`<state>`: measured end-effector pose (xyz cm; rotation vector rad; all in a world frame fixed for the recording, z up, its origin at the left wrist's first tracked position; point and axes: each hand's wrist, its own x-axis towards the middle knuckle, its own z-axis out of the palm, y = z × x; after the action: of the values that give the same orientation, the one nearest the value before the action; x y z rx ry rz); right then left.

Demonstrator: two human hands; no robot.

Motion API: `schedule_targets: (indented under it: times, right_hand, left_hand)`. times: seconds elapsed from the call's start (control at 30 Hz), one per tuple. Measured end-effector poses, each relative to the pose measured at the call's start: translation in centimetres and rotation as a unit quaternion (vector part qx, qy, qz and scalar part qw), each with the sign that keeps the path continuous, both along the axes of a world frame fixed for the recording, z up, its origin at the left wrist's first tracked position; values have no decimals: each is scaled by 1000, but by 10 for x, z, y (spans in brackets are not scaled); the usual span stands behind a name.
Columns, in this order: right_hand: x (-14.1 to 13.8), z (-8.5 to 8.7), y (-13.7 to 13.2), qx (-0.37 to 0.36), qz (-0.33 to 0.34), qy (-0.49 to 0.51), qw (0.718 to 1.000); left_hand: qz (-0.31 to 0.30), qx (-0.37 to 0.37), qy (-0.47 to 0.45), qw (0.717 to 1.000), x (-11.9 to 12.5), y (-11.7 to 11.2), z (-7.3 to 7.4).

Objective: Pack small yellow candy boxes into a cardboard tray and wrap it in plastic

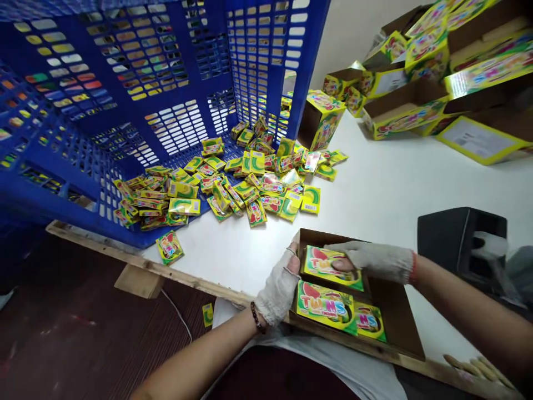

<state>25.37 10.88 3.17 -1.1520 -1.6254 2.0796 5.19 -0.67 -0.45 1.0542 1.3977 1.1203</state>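
A brown cardboard tray (395, 316) lies at the table's front edge. Inside it lie yellow-green "TWINS" packets (325, 305), several side by side. My left hand (278, 286), in a white fingerless glove, grips the tray's left wall. My right hand (375, 260), gloved too, presses flat on a packet (320, 265) at the tray's far end, fingers closed over it. A heap of loose small packets (233, 186) spills from a tipped blue plastic crate (125, 100) farther back.
Folded and open yellow display boxes (416, 105) pile up at the back right. A black box (458, 239) stands right of the tray. One packet (169, 247) lies near the wooden table edge, another (207, 314) on the dark floor below.
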Motion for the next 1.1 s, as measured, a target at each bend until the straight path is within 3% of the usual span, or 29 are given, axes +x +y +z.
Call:
schedule_targets:
  times: [0.1, 0.13, 0.23, 0.33, 0.4, 0.47, 0.57, 0.63, 0.73, 0.83, 0.9, 0.93, 1.0, 1.07, 1.1]
  right_hand:
    - [-23, -8, -6, -19, 123, 17, 992]
    - [-28, -9, -8, 2, 136, 14, 991]
    - [-35, -13, -17, 127, 114, -32, 985]
    - [-36, -18, -23, 240, 104, -114, 958]
    - [-37, -18, -23, 265, 125, -149, 944]
    - [-39, -16, -21, 275, 139, -170, 936]
    - [-40, -9, -19, 283, 154, -193, 927]
    - [-37, -7, -18, 273, 167, -198, 926]
    - [-25, -6, -13, 273, 124, -179, 937]
    - [-14, 4, -4, 292, 26, -126, 948]
    - [-12, 19, 4, 274, -28, -111, 955]
    - [-13, 29, 9, 257, -54, -108, 959]
    - [-15, 51, 19, 228, -68, -89, 967]
    - [-14, 69, 28, 209, 11, -45, 977]
    - [-11, 76, 31, 200, 72, -25, 977]
  left_hand:
    - [4, -18, 34, 999, 8, -1, 4]
    - [8, -25, 51, 998, 9, -3, 4]
    - [4, -35, 91, 995, 10, -12, 3]
    - [-20, -27, 122, 992, 3, -13, 2]
    - [-22, 9, 169, 985, -9, 1, 3]
    - [7, 63, 267, 962, -25, 27, 6]
    - [88, 86, 457, 881, -53, 77, 6]
    - [117, 84, 516, 845, -71, 102, 1]
    - [120, 117, 508, 845, -92, 112, -8]
    - [133, 143, 480, 855, -103, 96, 0]
    - [100, 204, 456, 861, -99, 82, 17]
    - [56, 266, 436, 858, -93, 76, 28]
    - [-63, 422, 378, 822, -73, 68, 50]
    - [-160, 536, 322, 764, -48, 64, 67]
    - [-185, 558, 311, 747, -37, 63, 72]
